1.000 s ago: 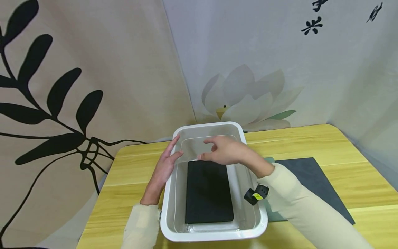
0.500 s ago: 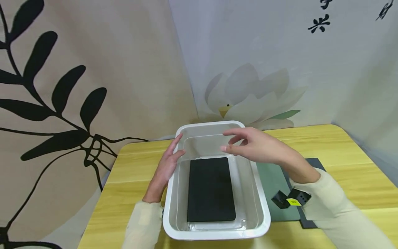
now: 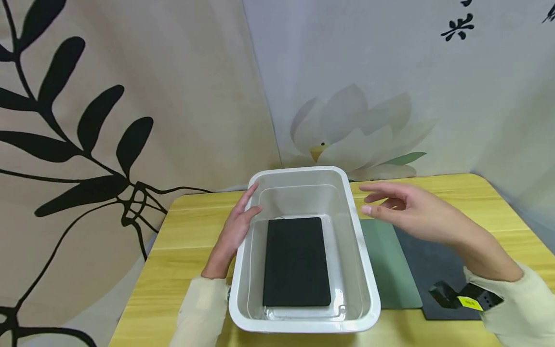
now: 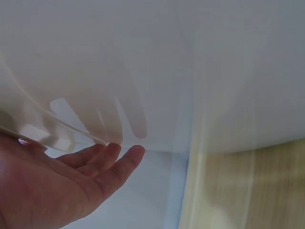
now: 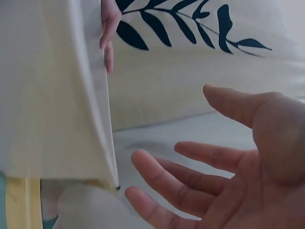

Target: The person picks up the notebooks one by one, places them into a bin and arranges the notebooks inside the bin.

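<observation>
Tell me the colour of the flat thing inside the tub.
Black; the head view shows it best.

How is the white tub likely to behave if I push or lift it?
The white tub is probably stiff: its rim and walls hold an even shape. It may feel slippery, as bright glints on its floor suggest a smooth finish. The black slab could slide if the tub tilts, since it lies flat with a gap before the right wall.
</observation>
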`<action>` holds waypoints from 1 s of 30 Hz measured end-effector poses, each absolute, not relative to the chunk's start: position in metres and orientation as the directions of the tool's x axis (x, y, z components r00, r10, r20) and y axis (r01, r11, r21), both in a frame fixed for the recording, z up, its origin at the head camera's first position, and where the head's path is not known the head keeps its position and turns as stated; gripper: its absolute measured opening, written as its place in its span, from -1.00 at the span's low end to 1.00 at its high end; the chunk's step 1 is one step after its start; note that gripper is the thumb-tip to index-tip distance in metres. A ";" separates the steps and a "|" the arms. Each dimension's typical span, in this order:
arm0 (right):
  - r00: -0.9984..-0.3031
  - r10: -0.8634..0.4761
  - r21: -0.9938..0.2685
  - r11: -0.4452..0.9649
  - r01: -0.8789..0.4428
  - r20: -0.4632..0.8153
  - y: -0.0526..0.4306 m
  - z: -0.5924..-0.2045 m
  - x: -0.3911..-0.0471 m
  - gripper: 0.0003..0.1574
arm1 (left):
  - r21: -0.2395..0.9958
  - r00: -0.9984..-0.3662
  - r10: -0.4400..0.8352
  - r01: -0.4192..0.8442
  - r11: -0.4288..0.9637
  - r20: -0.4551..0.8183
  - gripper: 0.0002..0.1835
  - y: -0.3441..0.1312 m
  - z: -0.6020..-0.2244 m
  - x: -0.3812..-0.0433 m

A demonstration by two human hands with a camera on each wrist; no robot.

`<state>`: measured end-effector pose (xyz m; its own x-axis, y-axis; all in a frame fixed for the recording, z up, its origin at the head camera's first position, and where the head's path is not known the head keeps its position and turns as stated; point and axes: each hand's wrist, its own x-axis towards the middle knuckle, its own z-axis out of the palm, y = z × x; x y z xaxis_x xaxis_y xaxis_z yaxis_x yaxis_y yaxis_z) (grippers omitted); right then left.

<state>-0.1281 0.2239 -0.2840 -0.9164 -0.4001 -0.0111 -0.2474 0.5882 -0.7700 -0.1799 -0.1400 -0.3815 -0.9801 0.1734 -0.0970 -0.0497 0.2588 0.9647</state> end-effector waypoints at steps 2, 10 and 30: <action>-0.918 -0.396 -0.765 0.592 -0.252 -0.004 0.232 -0.288 -0.128 -0.35 | 0.965 -0.980 0.174 -0.048 0.259 -0.095 -0.42 -0.140 -0.381 -0.180; -0.934 -0.357 -0.738 0.629 -0.244 0.005 0.270 -0.308 -0.132 -0.37 | 0.965 -0.980 0.174 -0.053 0.256 -0.100 -0.41 -0.139 -0.380 -0.181; -0.979 -0.183 -0.662 0.745 -0.082 -0.085 0.345 -0.380 -0.148 -0.23 | 0.962 -0.982 0.171 -0.030 0.271 -0.079 -0.41 -0.140 -0.382 -0.183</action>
